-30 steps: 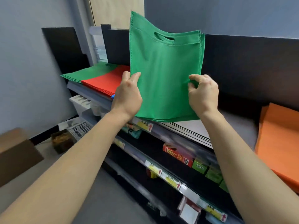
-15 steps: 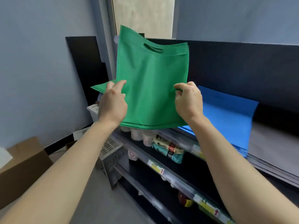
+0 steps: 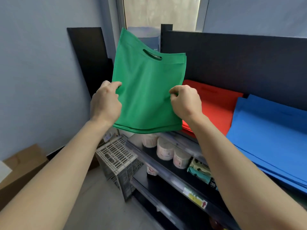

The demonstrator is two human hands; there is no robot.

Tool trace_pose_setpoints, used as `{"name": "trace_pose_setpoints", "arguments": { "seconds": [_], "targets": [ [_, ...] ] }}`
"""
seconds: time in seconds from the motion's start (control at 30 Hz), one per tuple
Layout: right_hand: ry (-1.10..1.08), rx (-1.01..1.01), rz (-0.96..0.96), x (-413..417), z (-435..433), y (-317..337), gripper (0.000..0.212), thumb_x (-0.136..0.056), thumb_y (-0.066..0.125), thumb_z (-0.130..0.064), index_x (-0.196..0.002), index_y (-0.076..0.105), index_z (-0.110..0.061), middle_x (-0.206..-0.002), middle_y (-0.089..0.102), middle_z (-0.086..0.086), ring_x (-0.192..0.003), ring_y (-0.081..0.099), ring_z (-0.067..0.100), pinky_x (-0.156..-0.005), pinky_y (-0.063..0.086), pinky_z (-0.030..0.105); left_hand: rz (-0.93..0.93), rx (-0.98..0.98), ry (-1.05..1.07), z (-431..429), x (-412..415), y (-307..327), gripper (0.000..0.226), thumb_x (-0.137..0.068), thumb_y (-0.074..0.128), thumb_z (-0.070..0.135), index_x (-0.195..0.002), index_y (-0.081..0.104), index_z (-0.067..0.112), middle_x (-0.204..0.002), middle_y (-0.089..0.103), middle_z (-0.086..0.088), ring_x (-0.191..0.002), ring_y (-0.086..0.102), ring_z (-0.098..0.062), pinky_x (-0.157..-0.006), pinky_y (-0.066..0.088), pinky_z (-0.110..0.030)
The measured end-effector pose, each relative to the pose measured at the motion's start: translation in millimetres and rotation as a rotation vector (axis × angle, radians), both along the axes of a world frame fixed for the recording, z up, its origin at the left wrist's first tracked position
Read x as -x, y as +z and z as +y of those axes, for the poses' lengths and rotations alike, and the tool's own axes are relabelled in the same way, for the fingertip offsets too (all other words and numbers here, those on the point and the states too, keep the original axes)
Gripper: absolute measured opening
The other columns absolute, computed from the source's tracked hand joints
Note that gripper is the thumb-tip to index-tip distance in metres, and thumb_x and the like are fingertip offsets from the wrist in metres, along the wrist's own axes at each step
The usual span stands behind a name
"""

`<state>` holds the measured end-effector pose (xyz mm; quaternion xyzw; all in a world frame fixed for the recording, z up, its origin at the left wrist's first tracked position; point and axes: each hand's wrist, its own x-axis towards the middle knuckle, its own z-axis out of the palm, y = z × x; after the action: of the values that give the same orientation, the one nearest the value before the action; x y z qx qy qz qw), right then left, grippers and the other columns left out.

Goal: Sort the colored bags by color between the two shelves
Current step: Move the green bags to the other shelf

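Green bags [image 3: 147, 90] looked like matt non-woven cloth, stitched edges. Red bags [image 3: 214, 107], blue bags [image 3: 269, 133] same matt cloth. Crate [image 3: 116, 156] pale slotted plastic. Box [image 3: 23, 170] brown cardboard.

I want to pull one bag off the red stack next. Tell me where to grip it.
Grip the red stack at its near edge, coming from the front. It lies flat on the shelf, handle cutout toward the back wall, and the green bags cover its left corner.

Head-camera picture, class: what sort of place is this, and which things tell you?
Probably a small shop: tiered black shelving with price tags, packaged goods, and stacked red bags and blue bags.
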<state>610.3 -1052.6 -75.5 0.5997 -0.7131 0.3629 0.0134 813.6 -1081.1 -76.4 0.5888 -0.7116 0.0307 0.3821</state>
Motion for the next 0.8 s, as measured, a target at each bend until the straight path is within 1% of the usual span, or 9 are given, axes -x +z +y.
{"name": "trace_pose_setpoints", "arguments": {
  "seconds": [0.17,0.27,0.33,0.47,0.6,0.7,0.8],
  "targets": [
    [0.055,-0.081,0.017,-16.3,-56.9,3.1,0.031,-0.086,0.047,-0.009,-0.106,0.071,-0.013,-0.111,0.068,0.010,-0.104,0.060,0.032,-0.085,0.052,0.038,-0.048,-0.016,0.028,-54.8,-16.0,2.4,0.043,-0.090,0.048,-0.004,-0.129,0.056,0.011,-0.125,0.056,-0.014,-0.105,0.056,-0.037,-0.090,0.044,-0.041],
    [0.046,-0.108,0.046,-19.8,-85.2,6.2,0.028,-0.085,0.048,-0.010,-0.104,0.070,-0.010,-0.109,0.068,0.012,-0.102,0.060,0.033,-0.083,0.052,0.039,-0.051,-0.018,0.031,-86.7,-21.6,0.8,0.042,-0.091,0.048,-0.002,-0.129,0.055,0.012,-0.125,0.055,-0.013,-0.105,0.056,-0.037,-0.088,0.045,-0.042],
    [0.008,-0.109,0.060,-18.4,-100.1,7.7,0.028,-0.086,0.048,-0.011,-0.107,0.067,-0.008,-0.111,0.067,0.013,-0.103,0.059,0.034,-0.083,0.052,0.040,-0.049,-0.038,0.006,-107.0,-19.1,-1.1,0.041,-0.092,0.047,-0.001,-0.131,0.054,0.013,-0.126,0.054,-0.012,-0.105,0.055,-0.037,-0.085,0.045,-0.043],
    [-0.081,-0.133,0.071,-12.5,-124.3,9.2,0.033,-0.089,0.049,-0.015,-0.120,0.062,-0.013,-0.118,0.064,0.012,-0.108,0.058,0.033,-0.086,0.050,0.039,-0.065,-0.052,-0.081,-150.7,-11.2,-1.5,0.042,-0.093,0.045,0.001,-0.132,0.052,0.014,-0.127,0.053,-0.012,-0.104,0.055,-0.037,-0.084,0.046,-0.043],
    [-0.230,-0.139,0.045,-14.3,-145.4,3.7,0.031,-0.089,0.050,-0.016,-0.116,0.063,-0.011,-0.116,0.064,0.013,-0.108,0.058,0.034,-0.085,0.049,0.038,-0.096,-0.083,-0.190,-198.6,-8.6,-0.2,0.041,-0.093,0.048,0.004,-0.133,0.051,0.014,-0.127,0.052,-0.016,-0.107,0.054,-0.040,-0.090,0.046,-0.045],
    [-0.323,-0.165,0.017,-25.4,-158.4,-2.4,0.031,-0.090,0.050,-0.016,-0.117,0.063,-0.011,-0.118,0.064,0.013,-0.110,0.057,0.034,-0.087,0.049,0.038,-0.138,-0.128,-0.274,-230.6,-9.9,-3.8,0.043,-0.092,0.049,0.004,-0.134,0.050,0.014,-0.128,0.052,-0.018,-0.114,0.051,-0.039,-0.095,0.042,-0.043],
    [-0.396,-0.200,-0.013,-38.1,-168.0,-9.8,0.031,-0.090,0.049,-0.016,-0.118,0.062,-0.011,-0.118,0.064,0.013,-0.110,0.057,0.034,-0.088,0.050,0.038,-0.171,-0.163,-0.359,-259.3,-13.6,-13.6,0.045,-0.089,0.051,0.001,-0.133,0.050,0.013,-0.129,0.054,-0.016,-0.117,0.050,-0.037,-0.093,0.042,-0.043]
  ]
}}
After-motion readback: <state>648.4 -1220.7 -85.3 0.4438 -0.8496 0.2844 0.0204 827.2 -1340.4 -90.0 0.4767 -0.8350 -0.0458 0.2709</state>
